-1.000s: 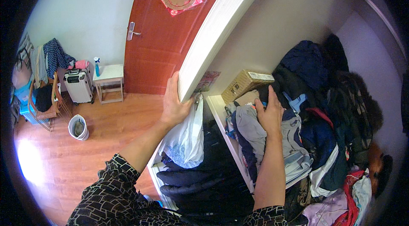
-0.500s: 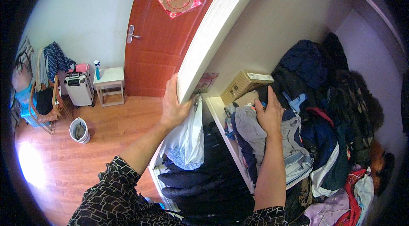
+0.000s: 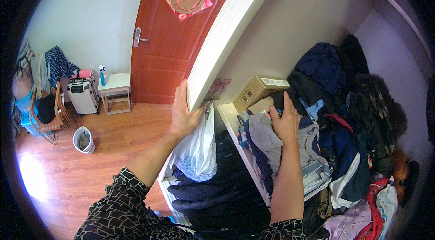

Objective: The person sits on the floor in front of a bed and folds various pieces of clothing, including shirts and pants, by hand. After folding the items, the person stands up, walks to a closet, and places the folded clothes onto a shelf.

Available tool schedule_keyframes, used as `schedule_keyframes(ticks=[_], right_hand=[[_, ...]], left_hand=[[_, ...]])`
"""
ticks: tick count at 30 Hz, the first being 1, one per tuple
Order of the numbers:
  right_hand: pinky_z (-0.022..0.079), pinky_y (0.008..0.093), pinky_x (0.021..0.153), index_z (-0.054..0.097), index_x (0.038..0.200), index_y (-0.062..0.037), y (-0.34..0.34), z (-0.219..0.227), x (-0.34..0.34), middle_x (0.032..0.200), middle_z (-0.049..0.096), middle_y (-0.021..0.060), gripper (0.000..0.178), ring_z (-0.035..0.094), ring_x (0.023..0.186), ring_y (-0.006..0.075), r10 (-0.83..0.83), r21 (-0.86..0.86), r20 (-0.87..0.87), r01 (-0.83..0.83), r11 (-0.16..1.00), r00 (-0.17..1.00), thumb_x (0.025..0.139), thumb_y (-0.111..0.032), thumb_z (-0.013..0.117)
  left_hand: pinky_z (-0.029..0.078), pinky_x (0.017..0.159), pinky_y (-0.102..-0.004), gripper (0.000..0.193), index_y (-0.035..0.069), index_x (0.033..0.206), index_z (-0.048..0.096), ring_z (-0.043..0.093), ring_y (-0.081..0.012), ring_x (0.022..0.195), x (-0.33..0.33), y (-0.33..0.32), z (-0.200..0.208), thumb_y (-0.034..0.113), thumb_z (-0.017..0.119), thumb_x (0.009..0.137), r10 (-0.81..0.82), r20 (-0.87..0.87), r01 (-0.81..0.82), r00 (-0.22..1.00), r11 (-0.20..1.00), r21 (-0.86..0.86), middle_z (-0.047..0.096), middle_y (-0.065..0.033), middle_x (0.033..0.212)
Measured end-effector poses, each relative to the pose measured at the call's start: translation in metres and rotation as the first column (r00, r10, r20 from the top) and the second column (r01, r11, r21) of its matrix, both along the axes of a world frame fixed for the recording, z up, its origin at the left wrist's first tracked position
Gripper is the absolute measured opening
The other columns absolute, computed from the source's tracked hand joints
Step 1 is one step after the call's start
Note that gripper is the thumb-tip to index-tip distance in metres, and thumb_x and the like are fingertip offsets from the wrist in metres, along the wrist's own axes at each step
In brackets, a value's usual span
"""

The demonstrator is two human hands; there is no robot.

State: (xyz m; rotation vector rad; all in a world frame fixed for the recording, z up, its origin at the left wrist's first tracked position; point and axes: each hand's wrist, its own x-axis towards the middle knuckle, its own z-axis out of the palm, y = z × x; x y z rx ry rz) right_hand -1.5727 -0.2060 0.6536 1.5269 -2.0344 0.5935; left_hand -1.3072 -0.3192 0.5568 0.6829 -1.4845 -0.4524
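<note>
My left hand (image 3: 185,115) is wrapped round the edge of a white upright wardrobe panel (image 3: 213,45). My right hand (image 3: 286,118) lies with thumb and fingers apart against a pile of grey clothes (image 3: 263,132) on a shelf (image 3: 242,144). Beyond its fingertips a tan cardboard box (image 3: 248,96) leans by the panel. Below my left hand hangs a white plastic bag (image 3: 205,149) with something blue-patterned inside. Dark garments (image 3: 199,197) are stacked under the shelf. A heap of mixed clothes (image 3: 340,140) fills the wardrobe to the right of my right hand.
A reddish door (image 3: 165,65) stands behind the panel. On the wooden floor to the left are a white bucket (image 3: 92,146), a white stool (image 3: 115,80) with a spray bottle (image 3: 102,77), a silver suitcase (image 3: 82,96), and a chair (image 3: 55,124) draped with clothes.
The view has shifted very slightly. Both hands keep their places, the left on the panel edge and the right at the grey clothes.
</note>
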Motion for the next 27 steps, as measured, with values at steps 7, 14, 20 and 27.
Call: schedule_keyframes(ticks=[7, 14, 20, 27], right_hand=[[0.034, 0.0493, 0.100, 0.031, 0.143, -0.0126, 0.001, -0.001, 0.001, 0.133, 0.046, 0.0268, 0.073, 0.046, 0.120, 0.0415, -0.021, -0.002, -0.022, 0.021, 1.000, 1.000, 0.083, -0.039, 0.061], [0.034, 0.0497, 0.100, 0.033, 0.142, -0.0112, 0.001, -0.001, 0.001, 0.132, 0.047, 0.0289, 0.071, 0.047, 0.120, 0.0420, 0.012, -0.021, -0.029, -0.012, 1.000, 1.000, 0.083, -0.038, 0.062], [0.035, 0.0479, 0.100, 0.042, 0.135, -0.0039, 0.005, 0.012, 0.011, 0.132, 0.047, 0.0278, 0.062, 0.046, 0.120, 0.0418, 0.066, -0.139, 0.025, -0.062, 0.988, 0.997, 0.085, -0.035, 0.062], [0.035, 0.0448, 0.103, 0.055, 0.120, 0.0038, 0.017, 0.067, 0.039, 0.130, 0.049, 0.0271, 0.045, 0.046, 0.119, 0.0415, 0.113, -0.024, -0.027, -0.113, 0.993, 0.993, 0.087, -0.026, 0.059]], left_hand=[[0.041, 0.093, -0.0433, 0.076, -0.002, 0.136, 0.029, 0.048, -0.0401, 0.108, 0.000, 0.000, -0.001, 0.005, 0.068, 0.070, 0.034, 0.012, -0.034, 0.999, 0.999, -0.023, 0.047, -0.0246, 0.116], [0.041, 0.094, -0.0418, 0.076, -0.003, 0.135, 0.032, 0.048, -0.0395, 0.109, -0.001, -0.003, -0.003, 0.005, 0.069, 0.069, 0.019, -0.024, -0.020, 1.000, 0.999, -0.036, 0.047, -0.0244, 0.116], [0.040, 0.095, -0.0409, 0.076, -0.004, 0.133, 0.034, 0.049, -0.0388, 0.109, -0.004, -0.006, -0.005, 0.005, 0.070, 0.068, 0.026, -0.050, -0.029, 0.998, 0.998, -0.056, 0.048, -0.0237, 0.115], [0.041, 0.091, -0.0417, 0.076, -0.005, 0.133, 0.033, 0.049, -0.0392, 0.105, -0.002, -0.003, -0.003, 0.006, 0.070, 0.068, 0.037, -0.028, -0.038, 0.999, 0.999, -0.031, 0.048, -0.0236, 0.112]])
